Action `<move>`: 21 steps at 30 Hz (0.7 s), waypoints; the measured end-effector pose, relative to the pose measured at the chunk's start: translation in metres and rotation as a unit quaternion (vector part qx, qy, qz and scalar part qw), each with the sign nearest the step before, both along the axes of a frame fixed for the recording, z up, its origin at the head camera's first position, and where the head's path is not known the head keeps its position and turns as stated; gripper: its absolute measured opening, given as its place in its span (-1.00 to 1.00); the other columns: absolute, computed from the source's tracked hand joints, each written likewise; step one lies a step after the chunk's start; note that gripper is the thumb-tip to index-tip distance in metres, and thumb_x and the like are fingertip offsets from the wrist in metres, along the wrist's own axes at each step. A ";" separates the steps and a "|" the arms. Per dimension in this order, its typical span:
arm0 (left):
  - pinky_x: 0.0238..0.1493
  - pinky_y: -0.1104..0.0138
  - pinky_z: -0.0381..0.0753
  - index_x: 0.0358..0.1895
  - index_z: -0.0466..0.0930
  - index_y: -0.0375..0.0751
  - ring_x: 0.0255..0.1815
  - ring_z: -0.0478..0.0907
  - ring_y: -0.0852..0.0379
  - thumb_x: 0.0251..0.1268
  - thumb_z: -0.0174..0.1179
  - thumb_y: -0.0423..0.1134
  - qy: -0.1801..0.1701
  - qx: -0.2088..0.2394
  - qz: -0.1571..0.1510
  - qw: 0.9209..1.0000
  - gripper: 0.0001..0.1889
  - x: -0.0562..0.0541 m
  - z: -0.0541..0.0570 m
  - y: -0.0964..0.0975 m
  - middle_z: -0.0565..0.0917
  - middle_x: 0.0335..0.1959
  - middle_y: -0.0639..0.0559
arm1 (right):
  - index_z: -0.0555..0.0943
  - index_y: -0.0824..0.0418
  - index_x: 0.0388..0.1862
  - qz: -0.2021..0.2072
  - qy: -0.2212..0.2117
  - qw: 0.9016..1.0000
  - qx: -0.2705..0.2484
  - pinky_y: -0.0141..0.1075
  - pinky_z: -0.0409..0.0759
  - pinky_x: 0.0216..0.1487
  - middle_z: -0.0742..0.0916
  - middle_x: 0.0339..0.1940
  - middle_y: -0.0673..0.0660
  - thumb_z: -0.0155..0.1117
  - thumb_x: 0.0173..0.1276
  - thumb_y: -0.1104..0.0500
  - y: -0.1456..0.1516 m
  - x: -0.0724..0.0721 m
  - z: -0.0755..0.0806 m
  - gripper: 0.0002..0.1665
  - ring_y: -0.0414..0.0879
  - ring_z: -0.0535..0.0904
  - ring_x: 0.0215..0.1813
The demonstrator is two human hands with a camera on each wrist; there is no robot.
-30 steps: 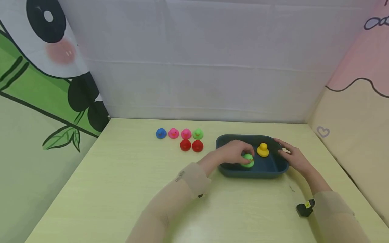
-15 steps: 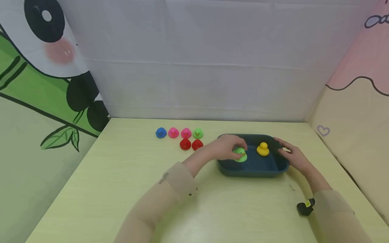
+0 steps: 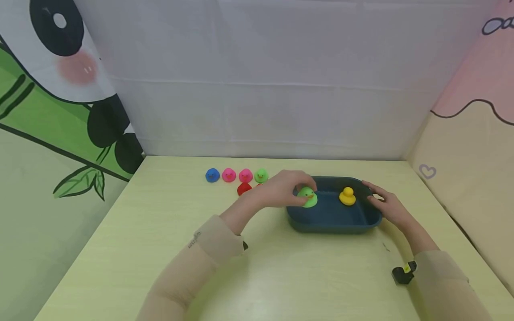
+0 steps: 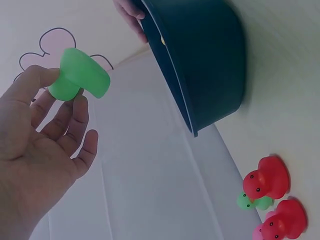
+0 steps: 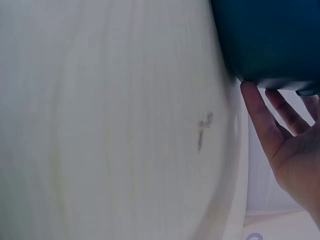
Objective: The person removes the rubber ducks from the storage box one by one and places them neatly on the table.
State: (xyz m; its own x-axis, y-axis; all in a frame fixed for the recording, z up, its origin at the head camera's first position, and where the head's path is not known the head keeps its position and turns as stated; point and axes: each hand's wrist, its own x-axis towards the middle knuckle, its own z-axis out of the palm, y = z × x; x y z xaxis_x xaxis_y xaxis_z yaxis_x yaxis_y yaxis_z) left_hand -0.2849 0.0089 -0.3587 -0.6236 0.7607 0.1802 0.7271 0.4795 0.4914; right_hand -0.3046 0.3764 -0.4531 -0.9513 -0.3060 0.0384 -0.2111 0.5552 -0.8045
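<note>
My left hand (image 3: 284,189) pinches a green rubber duck (image 3: 308,198) between thumb and fingers, over the left end of a dark blue plastic tub (image 3: 337,229). In the left wrist view, the green duck (image 4: 80,75) is raised beside the tub (image 4: 210,65). My right hand (image 3: 391,208) holds the tub's right rim, its thumb lying over the edge. The right wrist view has the fingertips of that hand (image 5: 300,155) against the tub's outer wall (image 5: 275,45). A yellow rubber duck (image 3: 347,197) sits inside the tub, towards its right end.
Left of the tub, a blue duck (image 3: 212,175), two pink ducks (image 3: 229,174) and another green duck (image 3: 261,175) form a row. Two red ducks (image 4: 267,177) sit in front, partly hidden by the left arm in the head view. A white cloth wall (image 3: 257,120) closes off the back.
My left hand has lifted the green duck from the tub's floor and carried it left and up towards the left rim. My right hand and the yellow duck stay in place.
</note>
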 end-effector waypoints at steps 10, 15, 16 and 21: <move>-0.12 0.49 0.50 -0.01 0.58 -0.05 -0.18 0.49 0.29 0.21 0.22 -0.22 0.032 0.037 -0.017 0.999 -0.73 0.014 0.017 -0.030 0.56 -0.08 0.20 | 0.03 0.14 0.51 0.002 0.002 1.000 0.000 -0.31 0.60 -0.15 0.09 0.46 0.47 -0.08 0.52 0.08 -0.004 0.003 0.004 -0.34 0.50 0.13 0.35; -0.09 0.49 0.50 -0.04 0.58 -0.02 -0.16 0.46 0.38 0.22 0.22 -0.23 0.045 0.047 -0.018 0.998 -0.76 0.017 0.018 -0.046 0.56 -0.13 0.26 | 0.04 0.14 0.51 0.002 0.001 1.000 -0.006 -0.36 0.59 -0.16 0.09 0.46 0.47 -0.07 0.52 0.09 -0.004 0.003 0.003 -0.34 0.49 0.13 0.35; -0.12 0.49 0.51 -0.04 0.58 -0.02 -0.16 0.46 0.39 0.22 0.22 -0.24 0.046 0.049 -0.018 0.998 -0.76 0.017 0.018 -0.049 0.56 -0.14 0.26 | 0.04 0.14 0.51 0.002 0.001 1.000 -0.007 -0.36 0.59 -0.16 0.09 0.46 0.47 -0.07 0.52 0.09 -0.004 0.004 0.003 -0.34 0.49 0.13 0.35; -0.28 0.46 0.53 -0.04 0.57 -0.05 -0.18 0.47 0.34 0.19 0.23 -0.29 0.068 0.057 -0.024 0.996 -0.75 0.020 0.020 -0.063 0.57 -0.12 0.22 | 0.04 0.14 0.51 0.000 0.003 1.000 -0.003 -0.37 0.59 -0.16 0.10 0.46 0.48 -0.07 0.52 0.09 -0.004 0.005 0.003 -0.34 0.49 0.14 0.35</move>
